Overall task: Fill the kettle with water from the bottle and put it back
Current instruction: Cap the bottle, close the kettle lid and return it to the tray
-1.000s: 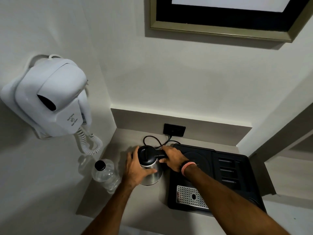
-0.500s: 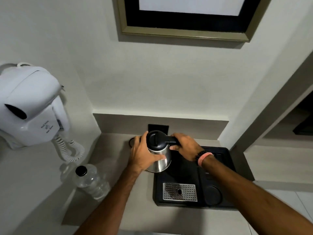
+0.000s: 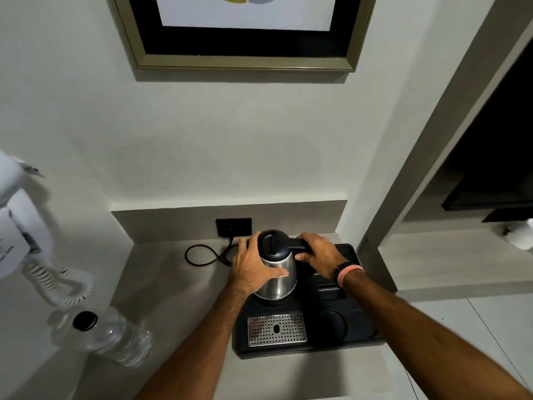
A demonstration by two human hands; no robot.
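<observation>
The steel kettle [image 3: 279,280] with a black lid stands upright on its round base on the black tray [image 3: 357,319]. My left hand [image 3: 251,269] wraps its metal body from the left. My right hand [image 3: 320,255] grips the black handle on the right side. A clear plastic water bottle [image 3: 109,333] with a black cap stands on the counter at the lower left, apart from both hands.
The tray holds a perforated metal drip grate [image 3: 277,329]. A black cord [image 3: 207,255] loops from the wall socket [image 3: 233,226]. A white wall hair dryer [image 3: 17,226] with coiled cord hangs at left. A framed picture [image 3: 242,33] hangs above.
The kettle has moved right from the bare counter onto the black tray and come down on its base, with both hands on it. The view has shifted right.
</observation>
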